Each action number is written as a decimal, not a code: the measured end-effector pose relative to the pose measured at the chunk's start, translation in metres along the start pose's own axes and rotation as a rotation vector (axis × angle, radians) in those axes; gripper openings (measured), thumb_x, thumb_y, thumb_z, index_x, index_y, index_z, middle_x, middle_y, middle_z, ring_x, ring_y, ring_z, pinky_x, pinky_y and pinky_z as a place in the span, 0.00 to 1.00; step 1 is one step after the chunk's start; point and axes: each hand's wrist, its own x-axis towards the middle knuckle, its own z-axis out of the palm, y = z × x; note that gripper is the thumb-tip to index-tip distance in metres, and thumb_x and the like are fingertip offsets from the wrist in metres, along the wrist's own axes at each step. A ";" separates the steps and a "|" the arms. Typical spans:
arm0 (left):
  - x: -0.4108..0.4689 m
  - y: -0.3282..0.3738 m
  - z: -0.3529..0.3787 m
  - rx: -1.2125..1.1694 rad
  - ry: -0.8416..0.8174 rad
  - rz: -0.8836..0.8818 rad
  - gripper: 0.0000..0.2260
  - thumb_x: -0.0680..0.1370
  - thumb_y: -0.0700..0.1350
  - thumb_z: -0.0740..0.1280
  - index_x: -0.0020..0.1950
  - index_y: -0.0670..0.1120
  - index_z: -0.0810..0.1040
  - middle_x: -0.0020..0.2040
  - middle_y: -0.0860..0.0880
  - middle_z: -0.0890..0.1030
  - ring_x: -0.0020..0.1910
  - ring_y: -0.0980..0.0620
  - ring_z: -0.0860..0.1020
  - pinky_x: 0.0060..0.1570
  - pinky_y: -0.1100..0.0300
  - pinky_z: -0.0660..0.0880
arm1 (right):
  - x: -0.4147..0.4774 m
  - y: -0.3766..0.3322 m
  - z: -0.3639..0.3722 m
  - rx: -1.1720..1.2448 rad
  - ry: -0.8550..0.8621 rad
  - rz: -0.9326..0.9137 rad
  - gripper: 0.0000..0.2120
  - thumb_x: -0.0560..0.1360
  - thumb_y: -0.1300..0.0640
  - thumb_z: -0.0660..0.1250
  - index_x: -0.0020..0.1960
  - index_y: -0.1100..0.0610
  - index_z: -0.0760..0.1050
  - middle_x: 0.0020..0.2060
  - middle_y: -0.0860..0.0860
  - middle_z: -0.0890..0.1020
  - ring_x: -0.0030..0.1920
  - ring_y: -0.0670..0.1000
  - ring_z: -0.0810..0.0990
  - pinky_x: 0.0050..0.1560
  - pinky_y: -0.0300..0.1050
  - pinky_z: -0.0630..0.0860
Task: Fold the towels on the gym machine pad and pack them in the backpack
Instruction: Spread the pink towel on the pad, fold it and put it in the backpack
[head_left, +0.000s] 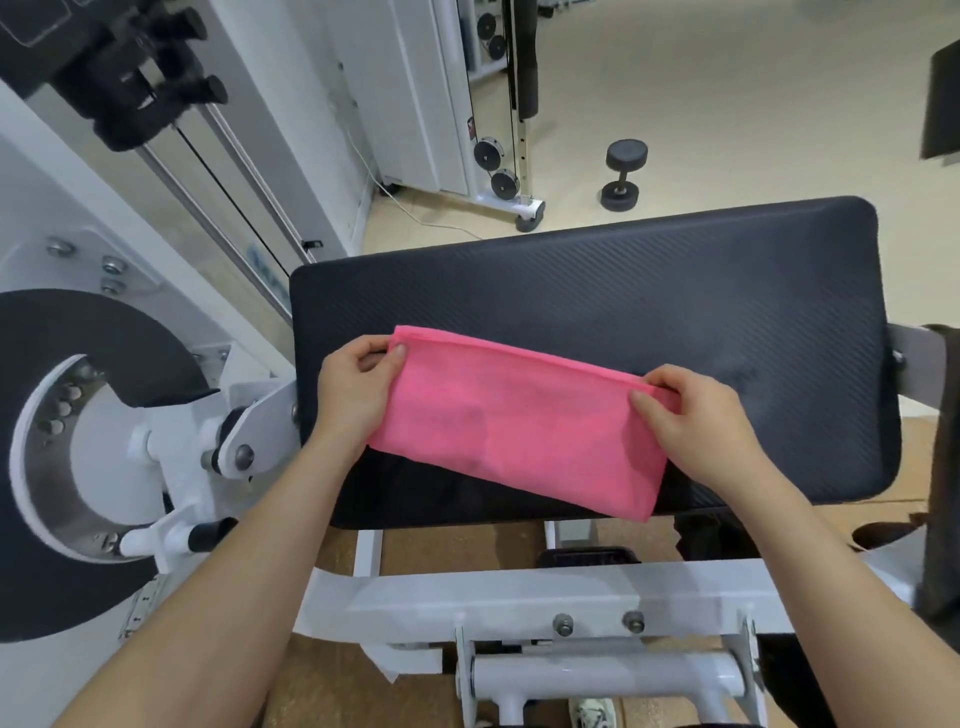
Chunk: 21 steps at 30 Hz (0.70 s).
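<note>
A pink towel, folded into a long rectangle, lies on the near half of the black gym machine pad, its near right corner hanging over the pad's front edge. My left hand pinches the towel's far left corner between thumb and fingers. At the far right corner, my right hand pinches the doubled edge the same way. No backpack is in view.
The white machine frame runs under the pad, with a black weight disc at the left. A dumbbell lies on the floor beyond the pad, near a white cable machine.
</note>
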 end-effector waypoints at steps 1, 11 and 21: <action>0.001 0.000 0.000 0.025 -0.004 0.021 0.04 0.77 0.45 0.69 0.50 0.52 0.82 0.44 0.56 0.82 0.43 0.60 0.79 0.44 0.65 0.72 | -0.001 0.001 0.001 -0.035 0.009 -0.003 0.05 0.77 0.55 0.66 0.51 0.54 0.79 0.41 0.48 0.82 0.45 0.52 0.79 0.45 0.49 0.74; 0.007 0.010 0.006 0.301 0.066 0.161 0.05 0.78 0.48 0.67 0.52 0.52 0.82 0.42 0.57 0.80 0.43 0.58 0.77 0.45 0.60 0.72 | 0.001 0.001 0.011 -0.197 0.110 0.006 0.07 0.78 0.54 0.64 0.55 0.54 0.74 0.47 0.50 0.81 0.44 0.54 0.77 0.39 0.46 0.68; 0.015 0.010 0.008 0.790 -0.010 0.613 0.07 0.77 0.40 0.65 0.54 0.43 0.79 0.52 0.47 0.75 0.53 0.47 0.71 0.41 0.52 0.72 | 0.013 0.008 -0.004 -0.322 0.005 -0.059 0.06 0.74 0.51 0.70 0.48 0.51 0.78 0.48 0.48 0.74 0.51 0.52 0.72 0.43 0.45 0.68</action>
